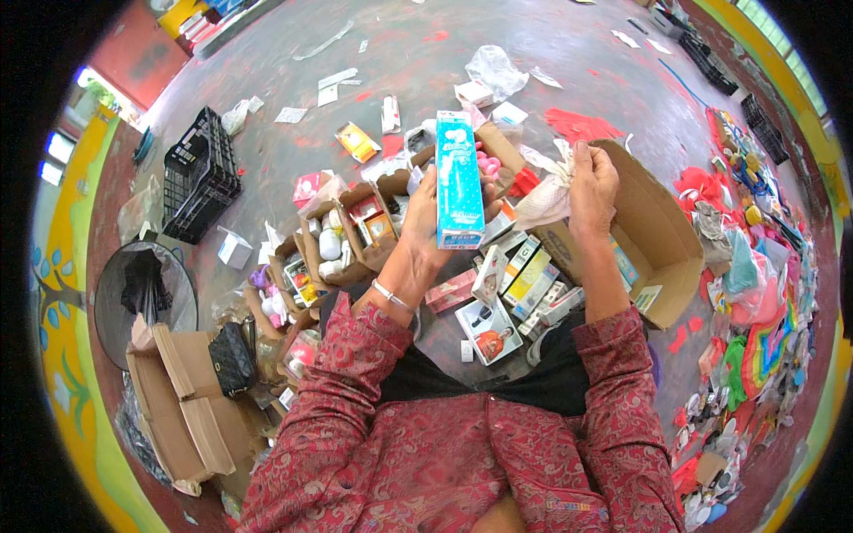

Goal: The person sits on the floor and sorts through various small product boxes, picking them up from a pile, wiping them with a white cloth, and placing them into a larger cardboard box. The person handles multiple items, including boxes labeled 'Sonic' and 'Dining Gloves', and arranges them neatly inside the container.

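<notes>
My left hand (423, 218) is closed around a tall light-blue carton (459, 182) with white print, held upright over the floor. To its right, my right hand (593, 191) pinches a crumpled whitish cloth-like piece (544, 200), which hangs toward the carton without clearly touching it. Just beyond that hand lies an open brown cardboard box (671, 240). Below my hands, between my legs, sit several small product boxes (529, 280) and a flat box with a picture (489, 333). Pink rounded items (488, 165) show partly behind the carton.
Open cardboard boxes (351, 244) with mixed goods line my left front. Farther left are a black plastic crate (203, 173), a dark round bin (124, 302) and a black quilted handbag (233, 358). A heap of colourful scraps (746, 311) covers the right side. Paper and plastic bits litter the floor ahead.
</notes>
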`<state>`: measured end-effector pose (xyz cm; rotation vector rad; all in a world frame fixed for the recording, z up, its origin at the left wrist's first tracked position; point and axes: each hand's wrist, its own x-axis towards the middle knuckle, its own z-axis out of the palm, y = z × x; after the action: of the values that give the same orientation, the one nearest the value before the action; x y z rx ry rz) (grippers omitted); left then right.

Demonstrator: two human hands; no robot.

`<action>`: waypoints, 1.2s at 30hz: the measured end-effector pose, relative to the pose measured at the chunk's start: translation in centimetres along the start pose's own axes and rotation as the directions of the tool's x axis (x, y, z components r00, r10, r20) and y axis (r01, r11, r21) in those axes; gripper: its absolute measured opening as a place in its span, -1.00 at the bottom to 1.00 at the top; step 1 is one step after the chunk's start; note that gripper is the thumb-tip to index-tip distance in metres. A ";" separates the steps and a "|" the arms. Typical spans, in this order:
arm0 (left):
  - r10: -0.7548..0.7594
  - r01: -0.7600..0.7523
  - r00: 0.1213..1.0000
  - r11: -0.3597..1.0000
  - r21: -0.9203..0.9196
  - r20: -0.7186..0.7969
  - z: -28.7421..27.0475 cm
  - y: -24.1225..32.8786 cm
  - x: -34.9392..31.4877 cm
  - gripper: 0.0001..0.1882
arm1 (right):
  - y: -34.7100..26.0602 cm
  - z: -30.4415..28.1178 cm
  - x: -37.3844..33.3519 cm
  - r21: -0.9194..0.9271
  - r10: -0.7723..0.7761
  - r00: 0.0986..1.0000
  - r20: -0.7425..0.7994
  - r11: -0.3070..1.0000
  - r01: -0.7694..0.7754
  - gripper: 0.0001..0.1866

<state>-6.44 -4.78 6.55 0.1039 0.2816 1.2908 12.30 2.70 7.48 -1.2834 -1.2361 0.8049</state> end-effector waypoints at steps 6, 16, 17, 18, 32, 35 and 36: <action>-0.126 0.104 0.972 0.988 0.114 0.200 -0.3 -0.2 -0.6 -0.40 | -1.3 0.2 -0.2 0.630 0.233 0.920 0.315 0.673 -0.387 -0.82; -0.029 0.074 0.987 0.954 0.292 -0.156 -0.3 -1.3 0.5 -0.51 | -1.0 -0.3 -0.1 0.685 0.119 0.915 0.385 0.628 -0.370 -0.88; -0.010 0.065 0.985 0.946 0.319 -0.170 0.2 -1.4 0.3 -0.51 | -0.7 -0.8 0.5 0.729 0.133 0.935 0.329 0.593 -0.341 -0.89; 0.018 0.045 0.986 0.929 0.367 -0.167 0.8 -1.4 0.0 -0.52 | -0.6 -1.2 0.9 0.776 0.167 0.930 0.328 0.514 -0.366 -0.88; -0.090 0.092 0.990 0.996 -0.010 0.106 -0.1 0.0 -0.8 -0.58 | -0.6 -1.5 -0.9 0.224 0.134 0.507 0.852 0.781 -0.582 -0.56; 0.017 -0.031 0.993 0.993 0.118 0.113 0.2 0.3 -1.0 -0.60 | -0.5 -1.1 -1.4 0.244 0.112 0.446 0.888 0.708 -0.663 -0.60; -0.028 0.018 0.991 0.997 0.078 0.128 0.3 0.5 -0.9 -0.59 | -0.3 -1.0 -1.0 0.290 0.135 0.486 0.864 0.655 -0.698 -0.63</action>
<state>-7.04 -5.45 7.07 0.2477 0.2208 1.2450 13.00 1.46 7.66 -0.6412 -1.0850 2.1827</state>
